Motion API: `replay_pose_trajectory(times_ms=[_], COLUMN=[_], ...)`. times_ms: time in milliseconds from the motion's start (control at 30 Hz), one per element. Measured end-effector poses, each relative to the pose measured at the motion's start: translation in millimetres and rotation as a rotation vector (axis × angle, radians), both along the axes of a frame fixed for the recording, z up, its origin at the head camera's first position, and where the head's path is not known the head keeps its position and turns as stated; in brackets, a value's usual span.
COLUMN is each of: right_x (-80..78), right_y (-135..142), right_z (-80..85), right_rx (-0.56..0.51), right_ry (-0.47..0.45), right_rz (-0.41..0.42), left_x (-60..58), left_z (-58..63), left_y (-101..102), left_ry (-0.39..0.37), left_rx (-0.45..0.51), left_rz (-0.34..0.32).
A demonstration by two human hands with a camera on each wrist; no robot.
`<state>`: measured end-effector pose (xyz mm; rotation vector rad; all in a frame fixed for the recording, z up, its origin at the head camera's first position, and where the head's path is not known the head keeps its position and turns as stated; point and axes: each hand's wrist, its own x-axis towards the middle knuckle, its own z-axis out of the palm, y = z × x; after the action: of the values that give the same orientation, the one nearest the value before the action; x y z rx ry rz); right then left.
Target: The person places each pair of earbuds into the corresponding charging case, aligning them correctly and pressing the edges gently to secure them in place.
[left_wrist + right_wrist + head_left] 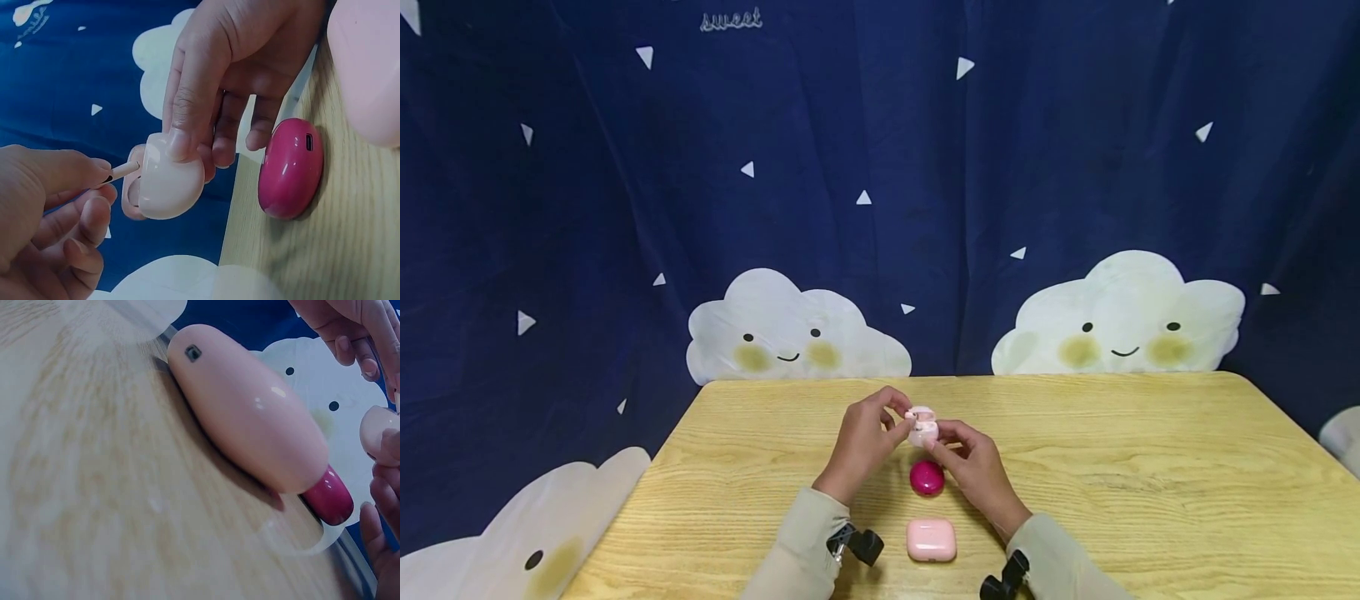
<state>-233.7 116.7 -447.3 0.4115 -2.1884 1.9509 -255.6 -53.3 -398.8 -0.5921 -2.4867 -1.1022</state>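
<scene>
Above the table, my right hand holds a pale pink earbud case between thumb and fingers, its lid raised. My left hand pinches a small whitish earbud by its stem, right at the case's opening. How far the earbud sits inside is hidden by the case. Just below the hands, a glossy magenta case rests on the table, a port showing on it in the left wrist view. Nearer to me lies a light pink case, closed, between my two forearms.
The wooden table reaches back to a dark blue curtain printed with clouds and triangles. Black wrist cameras are strapped to both sleeves, the left camera close to the light pink case.
</scene>
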Motion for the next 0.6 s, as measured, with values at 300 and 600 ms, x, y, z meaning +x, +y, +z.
replay_pose_trajectory(times_ms=[300, 600], right_x=[-1.0, 0.8], right_y=[-0.7, 0.0], right_z=[-0.5, 1.9], right_rx=[0.034, 0.075], right_ry=[0.021, 0.044], right_rz=[-0.016, -0.036], left_x=[1.5, 1.4], left_z=[1.7, 2.5], left_y=[-0.8, -1.0], left_ry=[-0.008, -0.005], left_rx=[0.001, -0.008], left_rz=[-0.002, -0.016])
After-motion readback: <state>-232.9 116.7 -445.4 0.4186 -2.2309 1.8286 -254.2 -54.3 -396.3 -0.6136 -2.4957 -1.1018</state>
